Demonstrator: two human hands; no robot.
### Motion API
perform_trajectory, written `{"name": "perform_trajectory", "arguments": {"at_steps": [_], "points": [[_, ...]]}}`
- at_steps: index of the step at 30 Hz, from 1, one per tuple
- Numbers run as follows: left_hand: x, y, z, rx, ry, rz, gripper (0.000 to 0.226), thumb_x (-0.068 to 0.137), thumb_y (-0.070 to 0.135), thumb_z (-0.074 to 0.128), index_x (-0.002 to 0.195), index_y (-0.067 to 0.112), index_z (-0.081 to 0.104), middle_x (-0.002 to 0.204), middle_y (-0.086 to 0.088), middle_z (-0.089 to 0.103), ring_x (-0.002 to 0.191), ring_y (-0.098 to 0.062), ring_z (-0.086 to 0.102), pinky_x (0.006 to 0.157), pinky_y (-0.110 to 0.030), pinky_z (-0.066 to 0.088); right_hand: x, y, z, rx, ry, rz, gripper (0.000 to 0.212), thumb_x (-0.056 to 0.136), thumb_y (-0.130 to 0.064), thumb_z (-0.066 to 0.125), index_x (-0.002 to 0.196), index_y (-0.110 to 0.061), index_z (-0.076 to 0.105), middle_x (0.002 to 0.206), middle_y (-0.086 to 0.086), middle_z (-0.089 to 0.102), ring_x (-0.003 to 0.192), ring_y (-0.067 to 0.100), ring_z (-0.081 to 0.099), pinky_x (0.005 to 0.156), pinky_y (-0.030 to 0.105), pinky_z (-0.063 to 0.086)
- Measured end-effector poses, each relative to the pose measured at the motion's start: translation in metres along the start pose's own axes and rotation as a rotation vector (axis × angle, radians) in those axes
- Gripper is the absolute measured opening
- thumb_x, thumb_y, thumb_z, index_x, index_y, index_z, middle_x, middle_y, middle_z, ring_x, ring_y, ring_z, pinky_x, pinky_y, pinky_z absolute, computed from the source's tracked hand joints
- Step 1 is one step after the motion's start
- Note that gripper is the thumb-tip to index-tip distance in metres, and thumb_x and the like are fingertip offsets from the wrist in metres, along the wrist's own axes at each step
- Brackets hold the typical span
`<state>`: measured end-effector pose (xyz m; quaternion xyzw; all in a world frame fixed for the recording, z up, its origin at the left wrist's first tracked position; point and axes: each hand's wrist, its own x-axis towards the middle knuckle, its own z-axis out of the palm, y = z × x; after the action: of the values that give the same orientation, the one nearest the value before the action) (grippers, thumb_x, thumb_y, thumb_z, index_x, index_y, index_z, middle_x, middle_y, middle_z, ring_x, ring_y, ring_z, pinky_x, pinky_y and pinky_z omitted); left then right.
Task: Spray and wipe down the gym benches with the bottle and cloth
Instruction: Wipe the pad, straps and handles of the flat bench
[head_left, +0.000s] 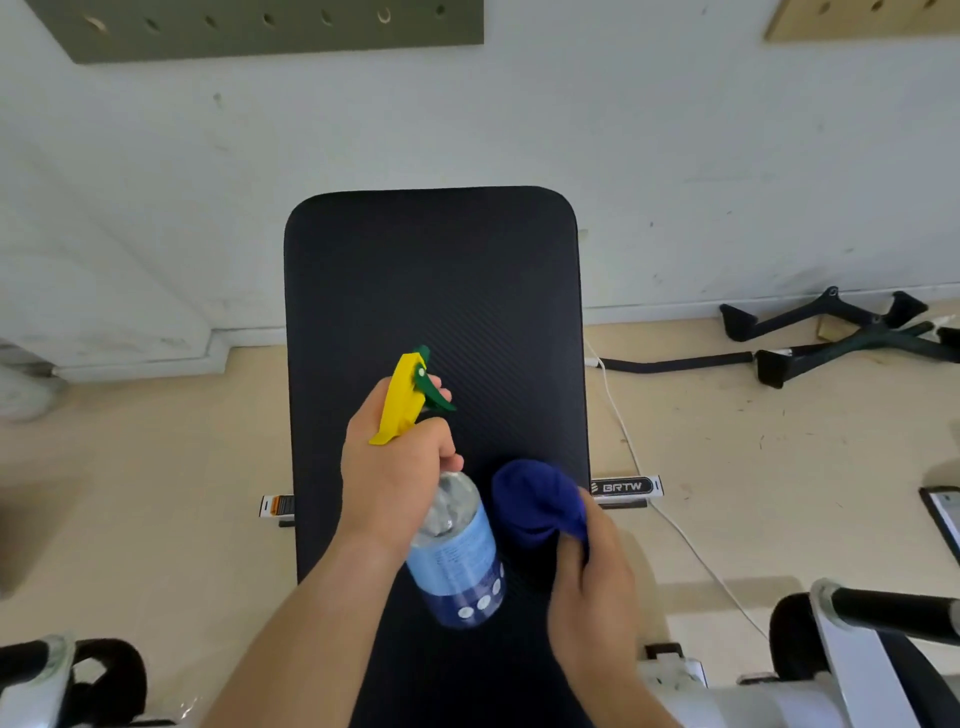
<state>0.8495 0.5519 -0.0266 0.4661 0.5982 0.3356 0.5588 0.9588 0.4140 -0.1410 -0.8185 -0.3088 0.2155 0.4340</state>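
Blue cloth (535, 499) partly hides the right hand (592, 587).

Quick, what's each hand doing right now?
Left hand: grips the spray bottle.
Right hand: holds the blue cloth.

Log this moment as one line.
left hand: grips bottle | right hand: grips cloth | place: both over bench
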Motion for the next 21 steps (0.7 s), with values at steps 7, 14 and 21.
{"name": "perform_trajectory", "arguments": {"at_steps": [7,14,21], "points": [[-0.007,0.007,0.005,-0.181,0.109,0.011,0.037,0.083,-0.011,0.055,0.099,0.019,0.07,0.088,0.006,0.071,0.056,-0.009,0.064,0.06,-0.024,0.054,0.003,-0.046,0.009,0.604,-0.151,0.593,0.031,0.101,-0.009,0.045,0.105,-0.025,0.071,0.1,-0.001,0.076,0.1,0.022,0.07,0.097,0.047,0.053],[-0.013,-0.008,-0.038,0.117,-0.044,0.18,0.053,0.077,0.016,0.074,0.125,0.033,0.061,0.113,0.021,0.068,0.1,-0.001,0.069,0.086,-0.031,0.055,-0.001,-0.078,0.024,0.542,-0.338,0.632,0.024,0.101,-0.014,0.049,0.097,-0.019,0.073,0.092,0.008,0.076,0.09,0.029,0.071,0.08,0.042,0.055],[-0.013,-0.017,-0.081,0.162,-0.104,0.112,0.055,0.066,0.022,0.076,0.118,0.034,0.063,0.11,0.006,0.071,0.085,-0.02,0.073,0.081,-0.039,0.061,-0.005,-0.088,0.027,0.228,-0.367,0.324,0.016,0.099,-0.024,0.054,0.098,-0.024,0.069,0.09,0.0,0.076,0.07,0.011,0.073,0.078,0.04,0.058]]}}
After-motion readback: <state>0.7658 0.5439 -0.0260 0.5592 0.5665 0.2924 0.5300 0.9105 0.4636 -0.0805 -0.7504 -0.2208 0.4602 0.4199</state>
